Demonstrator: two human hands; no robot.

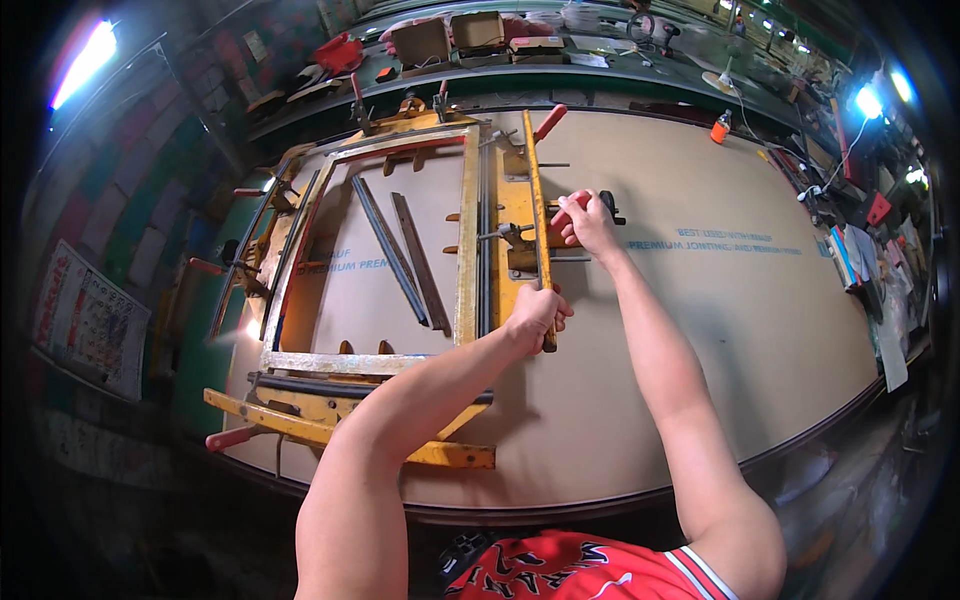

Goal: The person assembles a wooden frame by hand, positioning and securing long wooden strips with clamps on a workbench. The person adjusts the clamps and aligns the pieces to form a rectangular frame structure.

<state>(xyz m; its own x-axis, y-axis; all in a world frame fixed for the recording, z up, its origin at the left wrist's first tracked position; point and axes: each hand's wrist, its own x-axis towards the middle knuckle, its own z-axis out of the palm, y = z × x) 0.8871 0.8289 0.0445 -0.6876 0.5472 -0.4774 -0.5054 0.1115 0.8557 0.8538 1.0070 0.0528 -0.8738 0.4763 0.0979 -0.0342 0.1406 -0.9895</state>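
A rectangular wooden frame (468, 240) with a worn pale coating lies inside a yellow metal clamping jig (520, 185) on the board-covered table. My left hand (537, 315) is wrapped round the near part of the jig's long yellow bar (540, 220), on the frame's right side. Just beyond it, my right hand (588, 224) has its fingers curled beside the same bar, next to a black knob (609, 206). What those fingers hold, if anything, is hidden. Two dark strips (390, 250) lie slantwise within the frame's opening. Black strips (485, 250) run along its right side.
Red-handled clamps (550, 122) stand around the jig. An orange bottle (720, 128) is at the table's far right. Tools and papers (860, 260) line the right edge. Behind, a shelf holds open cardboard boxes (478, 32) and a red container (340, 52).
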